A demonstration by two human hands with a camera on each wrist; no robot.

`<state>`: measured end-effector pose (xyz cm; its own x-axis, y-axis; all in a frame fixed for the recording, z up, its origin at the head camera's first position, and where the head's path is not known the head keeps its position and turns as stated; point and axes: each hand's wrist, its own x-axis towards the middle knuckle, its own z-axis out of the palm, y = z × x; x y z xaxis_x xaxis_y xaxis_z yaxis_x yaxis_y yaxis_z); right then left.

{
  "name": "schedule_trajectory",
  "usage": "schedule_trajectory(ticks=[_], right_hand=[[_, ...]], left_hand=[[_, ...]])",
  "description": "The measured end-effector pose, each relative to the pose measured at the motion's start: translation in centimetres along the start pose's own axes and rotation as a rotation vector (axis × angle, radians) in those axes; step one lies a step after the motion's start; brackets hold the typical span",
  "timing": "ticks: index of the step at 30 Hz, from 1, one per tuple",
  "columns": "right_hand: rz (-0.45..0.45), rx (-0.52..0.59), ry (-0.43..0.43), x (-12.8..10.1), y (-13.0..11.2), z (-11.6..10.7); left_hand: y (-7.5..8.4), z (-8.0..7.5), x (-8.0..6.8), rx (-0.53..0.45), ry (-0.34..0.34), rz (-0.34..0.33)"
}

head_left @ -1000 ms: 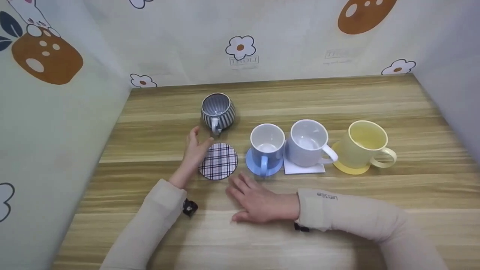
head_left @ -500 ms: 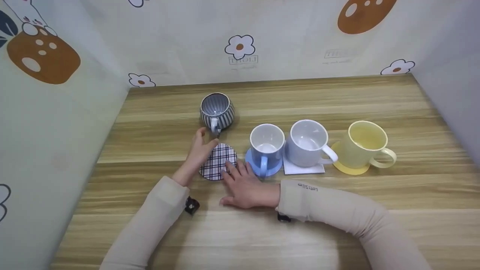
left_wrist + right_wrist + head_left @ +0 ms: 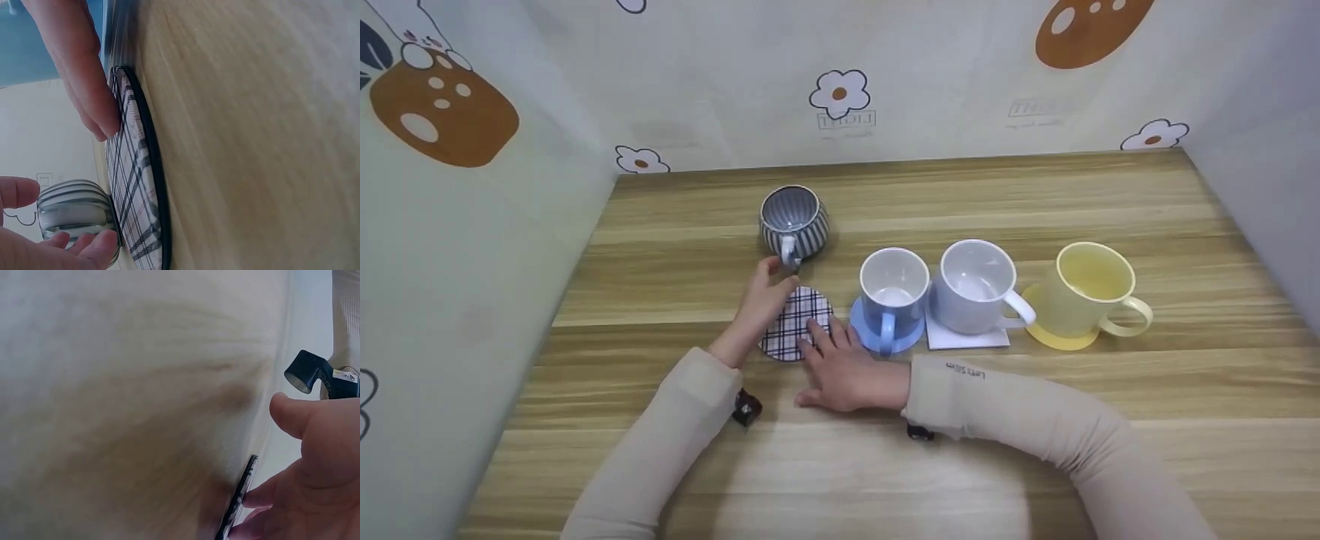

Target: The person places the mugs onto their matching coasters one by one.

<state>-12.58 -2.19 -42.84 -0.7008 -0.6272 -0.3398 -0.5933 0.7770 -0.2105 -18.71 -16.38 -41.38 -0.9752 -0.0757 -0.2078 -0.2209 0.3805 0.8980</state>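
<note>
A round plaid coaster (image 3: pixel 795 321) lies flat on the wooden table (image 3: pixel 1035 202), in front of a striped mug (image 3: pixel 794 218). My left hand (image 3: pixel 771 281) rests at the coaster's left edge, fingers relaxed, its thumb near the mug's handle. My right hand (image 3: pixel 826 339) lies flat with straight fingers pressing on the coaster's near right part. In the left wrist view a right-hand finger (image 3: pixel 84 79) presses the plaid coaster (image 3: pixel 135 185), with the striped mug (image 3: pixel 73 211) behind. The right wrist view shows the coaster's edge (image 3: pixel 241 498) under that hand.
To the right stand a blue mug (image 3: pixel 894 294) on a blue coaster, a white mug (image 3: pixel 976 286) on a white square coaster (image 3: pixel 967 339), and a yellow mug (image 3: pixel 1091 289) on a yellow coaster. Patterned walls (image 3: pixel 840 97) close the table at the back and sides.
My right hand has slid forward and left until its fingers lie on the plaid coaster. My left hand has crept slightly toward the striped mug.
</note>
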Motion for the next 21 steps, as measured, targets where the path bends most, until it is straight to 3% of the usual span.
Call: schedule_trajectory(ticks=[5,14,18,21], right_hand=[[-0.01,-0.005,0.022,0.0,0.1,0.2],[-0.015,0.0,0.012,-0.2,0.2,0.2],[-0.015,-0.004,0.005,-0.1,0.1,0.1],[-0.017,-0.008,0.002,-0.1,0.1,0.1]], left_hand=[[0.0,0.4,0.3,-0.063,0.058,0.035],[0.2,0.9,1.7,-0.087,0.21,0.058],[0.2,1.3,2.3,-0.087,0.262,0.044],[0.0,1.6,2.7,-0.132,0.265,0.022]])
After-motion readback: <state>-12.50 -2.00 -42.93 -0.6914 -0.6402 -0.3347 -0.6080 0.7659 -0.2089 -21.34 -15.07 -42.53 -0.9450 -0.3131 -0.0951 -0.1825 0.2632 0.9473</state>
